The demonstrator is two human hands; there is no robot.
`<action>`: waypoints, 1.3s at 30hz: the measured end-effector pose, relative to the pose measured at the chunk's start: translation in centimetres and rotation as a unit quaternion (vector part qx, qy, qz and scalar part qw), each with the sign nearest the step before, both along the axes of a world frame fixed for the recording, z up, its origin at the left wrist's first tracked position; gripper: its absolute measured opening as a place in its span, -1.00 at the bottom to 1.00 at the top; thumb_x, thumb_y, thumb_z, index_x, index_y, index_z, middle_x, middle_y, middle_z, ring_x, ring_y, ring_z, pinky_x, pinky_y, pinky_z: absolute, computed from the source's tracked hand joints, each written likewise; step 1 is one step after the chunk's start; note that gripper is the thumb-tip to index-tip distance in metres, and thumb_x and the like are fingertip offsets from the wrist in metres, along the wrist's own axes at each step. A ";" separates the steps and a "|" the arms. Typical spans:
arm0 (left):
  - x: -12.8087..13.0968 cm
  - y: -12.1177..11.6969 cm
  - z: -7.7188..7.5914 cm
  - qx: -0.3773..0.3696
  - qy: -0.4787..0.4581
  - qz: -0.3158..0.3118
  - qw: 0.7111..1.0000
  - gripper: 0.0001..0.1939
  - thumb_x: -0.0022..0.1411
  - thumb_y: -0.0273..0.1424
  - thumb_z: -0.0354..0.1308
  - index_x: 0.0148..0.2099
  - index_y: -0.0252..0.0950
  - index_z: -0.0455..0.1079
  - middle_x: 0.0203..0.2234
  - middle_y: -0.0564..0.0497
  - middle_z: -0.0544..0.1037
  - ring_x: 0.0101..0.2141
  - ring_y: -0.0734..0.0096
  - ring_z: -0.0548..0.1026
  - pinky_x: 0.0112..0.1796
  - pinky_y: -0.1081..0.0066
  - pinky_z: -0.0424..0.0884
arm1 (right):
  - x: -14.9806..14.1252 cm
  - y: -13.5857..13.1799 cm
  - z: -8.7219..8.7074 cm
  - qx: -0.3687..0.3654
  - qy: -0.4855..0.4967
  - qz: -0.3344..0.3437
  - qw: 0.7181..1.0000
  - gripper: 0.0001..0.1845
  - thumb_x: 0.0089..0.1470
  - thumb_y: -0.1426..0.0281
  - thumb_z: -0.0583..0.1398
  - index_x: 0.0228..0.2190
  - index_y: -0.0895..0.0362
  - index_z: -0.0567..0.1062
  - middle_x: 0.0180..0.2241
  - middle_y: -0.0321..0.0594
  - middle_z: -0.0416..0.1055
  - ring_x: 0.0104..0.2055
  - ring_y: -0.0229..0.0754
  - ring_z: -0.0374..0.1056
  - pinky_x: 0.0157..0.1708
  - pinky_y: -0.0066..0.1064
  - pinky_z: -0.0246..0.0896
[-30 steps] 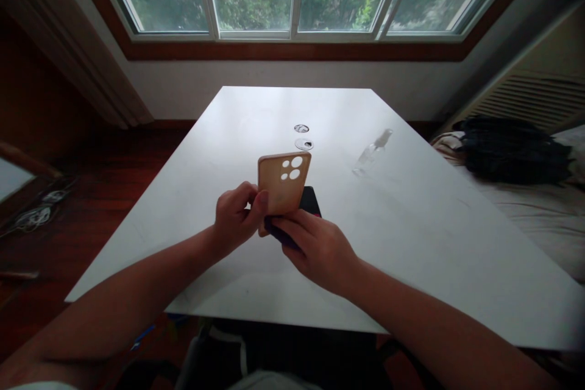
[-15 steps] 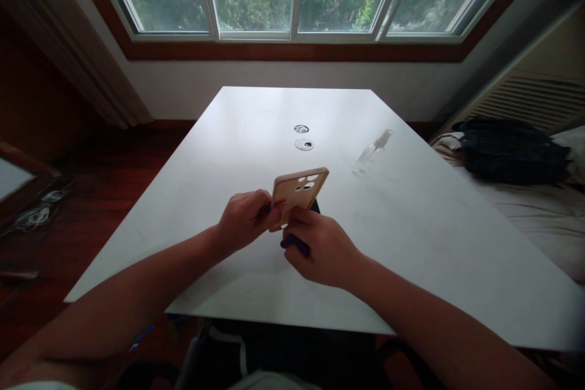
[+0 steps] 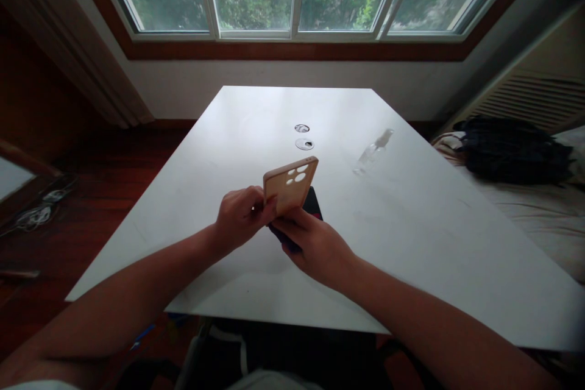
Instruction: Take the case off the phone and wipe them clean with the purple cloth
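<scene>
My left hand (image 3: 242, 210) is closed on the lower left edge of a beige phone case (image 3: 283, 192), its thumb across the surface. The case is tilted up, and its camera cutouts show near the top. My right hand (image 3: 320, 247) is closed just below, wrapped round a dark slab that looks like a phone (image 3: 312, 202). Part of this phone shows behind the case and part under my fingers, with a small reddish patch on it. The fingers of my right hand also meet the bottom of the case. Most of the phone is hidden.
On the white table (image 3: 411, 244) a clear spray bottle (image 3: 373, 152) lies at the right. Two small round pieces, a patterned disc (image 3: 301, 128) and a pale disc (image 3: 304, 144), lie beyond my hands. A dark bag (image 3: 516, 149) rests on a bed at the right.
The case has moved a little left and up, and less dark shows through its cutouts. More of the phone shows behind it, at the right. My right hand has shifted slightly left.
</scene>
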State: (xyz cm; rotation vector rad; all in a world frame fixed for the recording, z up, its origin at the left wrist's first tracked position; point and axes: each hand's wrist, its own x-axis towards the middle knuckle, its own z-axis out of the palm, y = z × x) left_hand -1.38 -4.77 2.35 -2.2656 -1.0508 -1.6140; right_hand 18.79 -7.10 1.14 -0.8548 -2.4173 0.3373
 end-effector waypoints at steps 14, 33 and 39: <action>0.0 -0.3 0.0 -0.005 0.006 0.005 1.000 -0.70 0.24 -0.41 0.23 -0.45 -0.25 0.17 -0.69 0.21 0.30 -0.67 0.65 0.20 -0.60 0.58 0.10 | -0.1 -0.2 0.6 -0.042 0.137 0.016 0.990 -0.56 0.02 0.62 0.18 -0.06 0.12 0.53 -0.05 -0.10 0.42 -0.08 -0.08 0.46 -0.05 -0.27 0.45; 0.9 -0.6 -0.1 -0.130 -0.030 -0.010 0.991 -0.66 0.28 -0.36 0.18 -0.48 -0.26 0.13 -0.72 0.23 0.22 -0.69 0.67 0.11 -0.63 0.59 0.04 | -0.2 -0.4 1.4 0.000 -0.019 0.002 1.000 -0.75 0.01 0.52 0.23 -0.22 0.12 0.54 -0.17 -0.12 0.44 -0.23 -0.06 0.44 -0.25 -0.26 0.44; 0.6 -0.1 -0.1 -0.284 -0.152 -0.006 0.946 -0.61 0.34 -0.23 0.16 -0.46 -0.26 0.14 -0.70 0.19 0.30 -0.69 0.62 0.30 -0.67 0.62 0.14 | 1.2 0.7 2.3 -0.025 0.216 -0.125 0.968 -0.71 0.08 0.50 0.24 -0.14 0.04 0.38 -0.25 -0.24 0.41 -0.30 -0.17 0.39 -0.32 -0.35 0.38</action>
